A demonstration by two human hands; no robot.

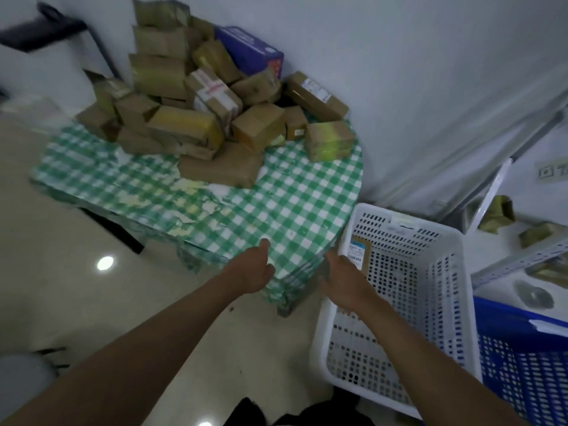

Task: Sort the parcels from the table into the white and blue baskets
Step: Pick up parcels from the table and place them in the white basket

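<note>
Parcels (pixel 196 118), brown taped cartons with one purple box among them, lie heaped at the far side of the worktop (pixel 276 195), so most sorting seems left; one small labelled parcel (pixel 358 252) is at the white basket (pixel 455 272), gripped by the right hand (pixel 344 278) just inside its near wall; the basket otherwise looks bare; the left hand (pixel 255 269) hangs loosely curled, holding nothing, over the worktop's near edge; the blue basket (pixel 522 348) sits beside the white one.
</note>
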